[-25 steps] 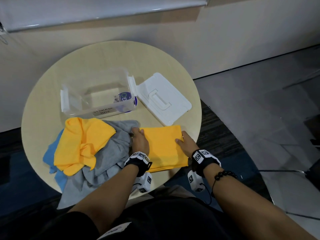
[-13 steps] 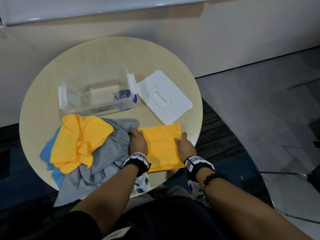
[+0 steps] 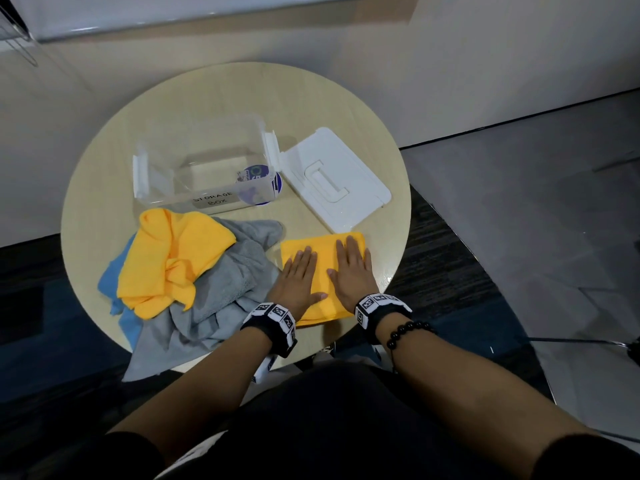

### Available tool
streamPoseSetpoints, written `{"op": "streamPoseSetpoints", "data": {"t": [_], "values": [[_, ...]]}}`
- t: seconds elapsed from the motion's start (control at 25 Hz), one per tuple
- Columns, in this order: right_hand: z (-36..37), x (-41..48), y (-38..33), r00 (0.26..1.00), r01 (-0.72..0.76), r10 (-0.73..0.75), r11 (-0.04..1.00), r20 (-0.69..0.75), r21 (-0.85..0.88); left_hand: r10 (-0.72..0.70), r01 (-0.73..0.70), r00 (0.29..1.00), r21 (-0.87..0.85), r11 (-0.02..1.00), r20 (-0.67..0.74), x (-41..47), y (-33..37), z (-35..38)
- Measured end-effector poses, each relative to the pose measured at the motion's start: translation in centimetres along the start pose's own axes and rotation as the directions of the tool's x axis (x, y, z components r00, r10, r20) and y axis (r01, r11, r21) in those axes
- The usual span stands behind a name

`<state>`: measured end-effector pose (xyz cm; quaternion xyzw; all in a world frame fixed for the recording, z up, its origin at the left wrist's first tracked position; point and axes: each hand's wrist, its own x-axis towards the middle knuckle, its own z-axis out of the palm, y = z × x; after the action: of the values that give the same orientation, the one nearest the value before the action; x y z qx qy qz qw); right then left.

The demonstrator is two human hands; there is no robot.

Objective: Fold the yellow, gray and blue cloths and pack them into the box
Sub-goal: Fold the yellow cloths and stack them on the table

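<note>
A folded yellow cloth lies flat at the table's near right. My left hand and my right hand both press on it with straight fingers, side by side. To the left sits a heap: a crumpled yellow cloth on top of a gray cloth, with a blue cloth showing underneath at the left edge. The clear storage box stands open behind the heap, with nothing but a round sticker visible in it.
The box's white lid lies on the round wooden table right of the box. The gray cloth hangs over the table's near edge. A wall runs behind the table; dark carpet and gray floor surround it.
Both hands moved from the folded yellow cloth's side edges onto its top and now lie flat on it. The cloth looks narrower and more compact than before.
</note>
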<state>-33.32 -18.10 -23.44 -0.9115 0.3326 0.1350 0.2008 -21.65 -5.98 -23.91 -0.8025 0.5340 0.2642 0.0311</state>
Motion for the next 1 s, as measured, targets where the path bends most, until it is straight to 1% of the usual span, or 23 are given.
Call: {"op": "streamPoseSetpoints", "data": {"t": [0.08,0.16,0.24,0.32,0.36,0.4,0.44,0.48,0.52,0.56,0.64,0.72,0.88,1.0], "values": [[0.6,0.2,0.0,0.997,-0.015,0.017,0.999,0.071,-0.033,-0.015,0.014,1.0,0.063,0.998,0.015,0.2,-0.4,0.2],[0.7,0.5,0.0,0.995,-0.019,0.024,0.999,0.099,-0.045,-0.027,0.024,0.999,0.094,0.995,0.027,0.6,-0.6,0.2],[0.5,0.6,-0.2,0.994,-0.031,0.038,0.998,0.107,-0.063,-0.035,0.032,0.999,0.091,0.995,0.029,1.0,-0.5,0.2],[0.1,0.9,-0.7,0.989,-0.053,0.063,0.996,0.131,-0.078,-0.015,0.011,0.998,0.075,0.997,0.058,1.0,-0.5,-0.3],[-0.3,1.1,-1.1,0.986,-0.072,0.083,0.994,0.143,-0.082,0.01,-0.013,0.997,0.036,0.999,0.08,0.9,-0.8,-0.8],[-0.6,1.3,-1.6,0.982,-0.099,0.109,0.992,0.151,-0.074,0.038,-0.033,0.994,-0.047,0.998,0.104,0.7,-1.2,-1.5],[-1.2,1.7,-2.4,0.979,-0.131,0.137,0.99,0.15,-0.047,0.053,-0.033,0.993,-0.18,0.983,0.108,0.4,-1.9,-2.5],[-1.7,2.0,-2.9,0.976,-0.17,0.169,0.985,0.137,-0.004,0.049,-0.019,0.995,-0.33,0.944,0.083,0.2,-2.6,-3.5],[-2.2,2.2,-3.6,0.977,-0.19,0.185,0.981,0.101,0.042,0.013,-0.006,1.0,-0.443,0.896,0.013,-0.3,-3.5,-4.5],[-2.5,2.3,-4.5,0.984,-0.178,0.175,0.981,0.04,0.078,-0.053,0.007,0.996,-0.508,0.862,-0.075,-1.0,-4.5,-5.6],[-2.7,2.5,-6.8,0.992,-0.09,0.101,0.988,-0.081,0.126,-0.196,0.035,0.953,-0.559,0.828,-0.231,-2.5,-6.5,-7.5],[-3.0,2.8,-9.5,0.993,0.019,0.001,0.986,-0.121,0.168,-0.303,0.059,0.894,-0.584,0.81,-0.33,-4.2,-8.4,-9.0],[-3.6,3.8,-15.9,0.971,0.23,-0.208,0.945,-0.115,0.233,-0.414,0.112,0.808,-0.582,0.806,-0.418,-7.9,-12.2,-10.8],[-3.9,3.9,-20.1,0.941,0.338,-0.314,0.892,-0.125,0.302,-0.513,0.182,0.728,-0.593,0.784,-0.455,-10.6,-14.9,-11.1]]}}
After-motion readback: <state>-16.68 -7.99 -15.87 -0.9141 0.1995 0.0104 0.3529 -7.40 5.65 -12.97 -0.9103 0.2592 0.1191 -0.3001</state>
